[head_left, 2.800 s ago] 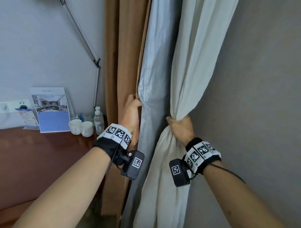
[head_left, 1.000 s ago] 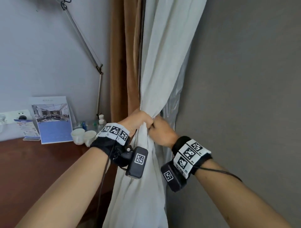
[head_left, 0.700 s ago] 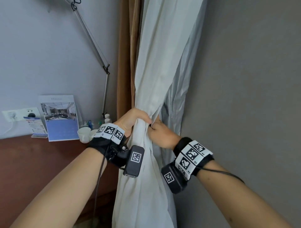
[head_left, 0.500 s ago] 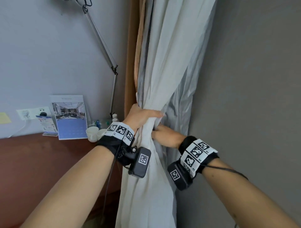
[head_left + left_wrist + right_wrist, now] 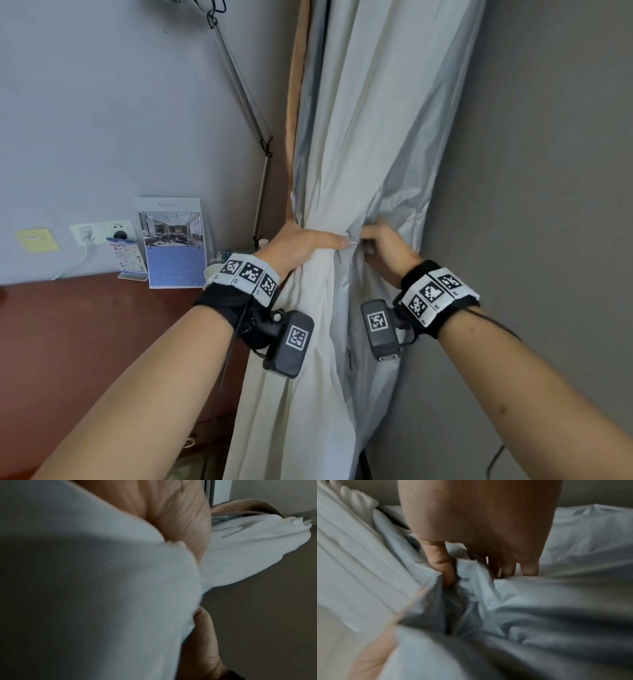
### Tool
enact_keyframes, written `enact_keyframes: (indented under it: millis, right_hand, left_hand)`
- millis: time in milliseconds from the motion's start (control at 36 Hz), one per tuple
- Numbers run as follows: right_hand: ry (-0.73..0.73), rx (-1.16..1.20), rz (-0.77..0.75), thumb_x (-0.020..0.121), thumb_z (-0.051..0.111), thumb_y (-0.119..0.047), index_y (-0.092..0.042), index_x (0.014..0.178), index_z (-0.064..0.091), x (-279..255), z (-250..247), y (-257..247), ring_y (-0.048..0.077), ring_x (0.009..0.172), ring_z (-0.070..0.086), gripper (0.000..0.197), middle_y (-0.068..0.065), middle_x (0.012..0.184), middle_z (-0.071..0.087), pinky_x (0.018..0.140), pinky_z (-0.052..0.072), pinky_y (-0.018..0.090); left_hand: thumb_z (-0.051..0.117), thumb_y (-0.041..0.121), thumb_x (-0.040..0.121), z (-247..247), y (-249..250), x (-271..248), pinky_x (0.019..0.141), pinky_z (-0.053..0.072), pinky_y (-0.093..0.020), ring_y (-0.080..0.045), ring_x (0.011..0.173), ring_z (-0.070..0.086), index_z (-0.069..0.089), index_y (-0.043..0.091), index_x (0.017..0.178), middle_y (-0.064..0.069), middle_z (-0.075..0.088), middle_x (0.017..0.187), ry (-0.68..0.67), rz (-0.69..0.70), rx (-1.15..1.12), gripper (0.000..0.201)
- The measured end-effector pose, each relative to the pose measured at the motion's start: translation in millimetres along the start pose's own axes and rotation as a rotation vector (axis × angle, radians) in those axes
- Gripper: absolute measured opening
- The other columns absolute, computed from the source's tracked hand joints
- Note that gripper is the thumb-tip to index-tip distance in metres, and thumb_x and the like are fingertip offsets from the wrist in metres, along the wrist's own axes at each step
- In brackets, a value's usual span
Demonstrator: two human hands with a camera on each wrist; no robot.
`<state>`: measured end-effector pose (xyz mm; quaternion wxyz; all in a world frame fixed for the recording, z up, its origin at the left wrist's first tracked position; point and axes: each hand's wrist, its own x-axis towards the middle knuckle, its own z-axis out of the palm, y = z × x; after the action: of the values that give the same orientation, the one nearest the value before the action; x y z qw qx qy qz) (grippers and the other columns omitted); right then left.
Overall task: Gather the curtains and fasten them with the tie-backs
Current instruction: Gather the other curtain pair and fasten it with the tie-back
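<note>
A white sheer curtain and a grey-lined curtain hang bunched in the room corner, with a tan edge at their left. My left hand wraps round the gathered white cloth at waist height, thumb across its front. Just to its right, my right hand grips a fold of the grey lining, fingers curled into it. No tie-back shows in any view.
A dark red desk stands at the left with a standing calendar, leaflets and white cups. A thin metal rod slants down the left wall. A grey wall closes the right side.
The curtains were apart, one in each hand; they now form one bunch. My left hand has wrapped round the white cloth, and my right hand has shifted onto the grey lining.
</note>
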<state>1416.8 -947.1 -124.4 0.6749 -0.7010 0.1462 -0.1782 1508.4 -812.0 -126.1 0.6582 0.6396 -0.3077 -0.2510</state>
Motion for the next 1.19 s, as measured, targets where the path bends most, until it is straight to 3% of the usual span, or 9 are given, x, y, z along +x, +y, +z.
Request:
enact_keyframes:
  millis: [111, 333, 444, 528, 667, 778, 833, 972, 1194]
  right_hand:
    - [-0.015, 0.290, 0.053, 0.082, 0.038, -0.003, 0.001, 0.098, 0.070, -7.0, 8.6, -9.9, 0.032, 0.098, 0.067, 0.036, 0.018, 0.103, 0.071, 0.094, 0.052, 0.041]
    - [-0.072, 0.432, -0.065, 0.098, 0.042, -0.038, -0.006, 0.129, 0.056, -31.7, -5.0, -13.9, 0.027, 0.125, 0.055, 0.047, 0.016, 0.132, 0.059, 0.110, 0.039, 0.041]
    - [-0.032, -0.118, -0.086, 0.083, 0.070, -0.037, -0.018, 0.129, 0.056, -42.2, -6.0, -15.8, 0.010, 0.115, 0.062, 0.052, -0.001, 0.125, 0.066, 0.104, 0.046, 0.030]
    - [0.141, -0.293, -0.028, 0.072, 0.084, -0.030, -0.025, 0.118, 0.061, -43.1, -8.4, -21.1, 0.004, 0.103, 0.066, 0.052, -0.007, 0.115, 0.070, 0.091, 0.051, 0.021]
    - [0.465, -0.243, 0.057, 0.064, 0.088, -0.024, -0.015, 0.087, 0.068, -47.0, -28.7, -20.3, 0.005, 0.070, 0.065, 0.032, -0.006, 0.075, 0.069, 0.053, 0.048, 0.013]
    - [0.512, -0.143, 0.062, 0.068, 0.083, -0.011, -0.012, 0.090, 0.073, -56.9, -46.5, -15.6, 0.010, 0.073, 0.073, 0.024, 0.000, 0.082, 0.077, 0.059, 0.055, 0.018]
    - [0.522, -0.134, 0.054, 0.070, 0.082, -0.009, -0.012, 0.093, 0.074, -62.2, -57.2, -16.2, 0.012, 0.078, 0.073, 0.025, 0.001, 0.087, 0.077, 0.069, 0.057, 0.024]
    - [0.494, -0.084, 0.091, 0.072, 0.077, 0.000, -0.009, 0.097, 0.073, -65.0, -76.0, -18.8, 0.021, 0.089, 0.073, 0.026, 0.006, 0.093, 0.077, 0.083, 0.057, 0.034]
    - [0.443, -0.046, 0.153, 0.073, 0.071, 0.007, 0.001, 0.109, 0.068, -58.7, -87.8, -17.0, 0.031, 0.093, 0.071, 0.036, 0.016, 0.102, 0.074, 0.082, 0.058, 0.037]
  left_hand:
    - [0.091, 0.015, 0.058, 5.3, -4.9, 4.8, 0.101, 0.051, -0.041, -0.021, 0.109, 0.069, 0.068, 0.006, 0.120, -0.005, 0.074, 0.114, 0.035, -0.005, -0.059, 0.066]
    - [0.085, 0.031, 0.075, 37.4, -21.2, 19.4, 0.087, 0.054, -0.024, -0.009, 0.099, 0.069, 0.070, 0.023, 0.100, 0.007, 0.074, 0.099, 0.166, 0.104, 0.010, 0.030]
    - [0.072, 0.051, 0.062, 65.7, -34.3, 23.0, 0.093, 0.056, -0.039, -0.021, 0.106, 0.067, 0.066, 0.018, 0.115, -0.004, 0.070, 0.114, 0.235, 0.156, 0.241, 0.062]
    - [0.070, 0.027, 0.083, 92.4, -35.0, 12.7, 0.106, 0.044, -0.034, -0.027, 0.128, 0.054, 0.048, 0.007, 0.139, -0.012, 0.055, 0.139, 0.137, 0.181, 0.350, 0.063]
    - [0.022, 0.058, 0.069, 117.5, -38.7, 3.6, 0.094, 0.049, -0.043, -0.029, 0.111, 0.056, 0.052, 0.011, 0.134, -0.010, 0.060, 0.119, 0.030, 0.395, 0.755, 0.085]
    - [0.052, 0.057, 0.076, 110.0, -35.2, 8.2, 0.089, 0.052, -0.037, -0.016, 0.103, 0.061, 0.058, 0.016, 0.125, -0.001, 0.066, 0.111, -0.275, 0.482, 0.801, 0.065]
    - [0.060, 0.071, 0.068, 94.0, -27.9, 11.7, 0.093, 0.052, -0.035, -0.011, 0.107, 0.060, 0.054, 0.019, 0.127, 0.006, 0.063, 0.117, -0.391, 0.285, 0.655, 0.080]
    - [0.072, 0.058, 0.079, 64.9, -17.8, 32.1, 0.100, 0.048, -0.031, -0.007, 0.112, 0.059, 0.056, 0.023, 0.126, 0.010, 0.061, 0.122, -0.135, 0.106, 0.275, 0.061]
    - [0.084, 0.075, 0.039, 59.5, -17.5, 71.3, 0.119, 0.028, -0.043, -0.015, 0.143, 0.033, 0.011, 0.030, 0.156, 0.006, 0.027, 0.159, -0.182, -0.040, 0.097, 0.145]
